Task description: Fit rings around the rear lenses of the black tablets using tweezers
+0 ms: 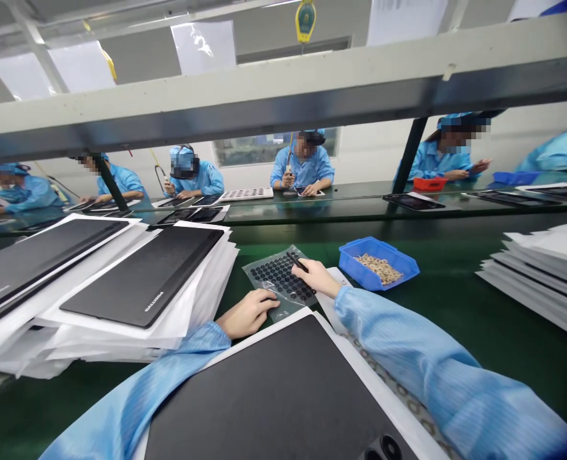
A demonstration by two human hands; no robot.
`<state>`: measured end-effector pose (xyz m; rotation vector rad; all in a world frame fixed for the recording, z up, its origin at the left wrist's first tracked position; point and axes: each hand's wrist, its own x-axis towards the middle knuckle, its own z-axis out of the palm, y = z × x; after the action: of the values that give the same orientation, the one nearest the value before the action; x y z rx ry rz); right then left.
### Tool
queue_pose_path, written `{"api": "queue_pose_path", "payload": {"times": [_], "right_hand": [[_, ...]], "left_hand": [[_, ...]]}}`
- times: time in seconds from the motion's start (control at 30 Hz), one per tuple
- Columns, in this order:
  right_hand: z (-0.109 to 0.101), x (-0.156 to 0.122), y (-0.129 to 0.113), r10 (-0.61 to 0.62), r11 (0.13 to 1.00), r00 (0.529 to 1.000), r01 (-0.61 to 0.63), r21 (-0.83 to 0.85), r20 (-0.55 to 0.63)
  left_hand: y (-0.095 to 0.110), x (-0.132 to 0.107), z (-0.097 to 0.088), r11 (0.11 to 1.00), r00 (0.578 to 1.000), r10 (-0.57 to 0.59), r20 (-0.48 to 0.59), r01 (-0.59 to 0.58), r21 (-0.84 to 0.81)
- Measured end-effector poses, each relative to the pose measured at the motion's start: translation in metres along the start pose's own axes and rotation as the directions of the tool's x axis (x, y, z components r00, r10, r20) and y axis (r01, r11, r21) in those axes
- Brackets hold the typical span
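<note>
Toward the far edge of the green bench (456, 313), the clear plastic sheet of black discs (279, 275) seems light, floppy — pin its margin, where the unclenched left hand (249, 314) rests; right hand (318, 276) grips slim black tweezers (295, 260), perhaps.

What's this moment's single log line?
left hand: at clear plastic sheet of round black pieces | right hand: holds slim black tool over it | flat black tablet: foreground

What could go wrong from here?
1. The right hand holds a black pen-like tool over closely spaced black discs; it might disturb neighbouring ones.
2. The left sleeve runs close by the paper-layered stack; brushing it might shift the Positivo tablet on top.
3. The open blue bin of small tan pieces sits near the right sleeve; a bump could spill it.
</note>
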<state>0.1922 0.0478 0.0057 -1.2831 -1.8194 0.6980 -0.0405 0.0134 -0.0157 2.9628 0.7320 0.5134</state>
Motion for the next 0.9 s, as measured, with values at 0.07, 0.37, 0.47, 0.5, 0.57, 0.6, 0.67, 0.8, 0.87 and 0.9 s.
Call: {"api": "queue_pose_path", "payload": {"times": [0.07,0.37,0.47,0.5,0.57,0.6,0.67,0.8,0.87,0.9], "right_hand": [[-0.005,-0.002,0.0,-0.01,0.992,0.999,0.015,-0.126,0.042],[0.0,-0.005,0.0,0.024,0.885,0.965,0.101,-0.455,0.261],[-0.004,0.003,0.001,0.03,0.855,0.957,0.125,-0.504,0.288],[-0.006,0.007,0.002,0.033,0.847,0.956,0.128,-0.516,0.29],[-0.008,0.014,0.006,0.043,0.834,0.958,0.121,-0.538,0.282],[-0.009,0.017,0.008,0.05,0.829,0.961,0.112,-0.548,0.273],[-0.011,0.02,0.014,0.06,0.822,0.966,0.094,-0.561,0.25],[-0.01,0.015,0.019,0.042,0.816,0.976,0.091,-0.57,0.216],[-0.01,0.014,0.019,0.034,0.814,0.975,0.099,-0.573,0.218],[-0.011,0.014,0.019,0.035,0.812,0.974,0.103,-0.574,0.224]], "left_hand": [[0.0,0.0,0.0,1.0,1.0,0.007,0.004,-0.007,-0.007],[0.0,0.001,-0.001,1.0,1.0,-0.002,-0.006,0.002,-0.022],[-0.001,0.001,-0.001,0.999,1.0,-0.002,-0.015,0.002,-0.043],[-0.002,0.001,-0.001,0.999,1.0,-0.004,-0.016,0.003,-0.049],[-0.002,0.001,0.0,0.998,1.0,-0.012,-0.011,0.011,-0.06],[-0.002,0.001,-0.001,0.998,1.0,-0.018,-0.006,0.017,-0.064],[0.0,0.002,-0.001,0.997,0.999,-0.033,0.008,0.033,-0.067],[0.007,0.003,-0.006,0.996,0.996,-0.064,0.057,0.067,-0.052],[0.01,0.003,-0.008,0.997,0.994,-0.07,0.085,0.074,-0.039],[0.011,0.003,-0.008,0.997,0.993,-0.068,0.097,0.071,-0.034]]}}
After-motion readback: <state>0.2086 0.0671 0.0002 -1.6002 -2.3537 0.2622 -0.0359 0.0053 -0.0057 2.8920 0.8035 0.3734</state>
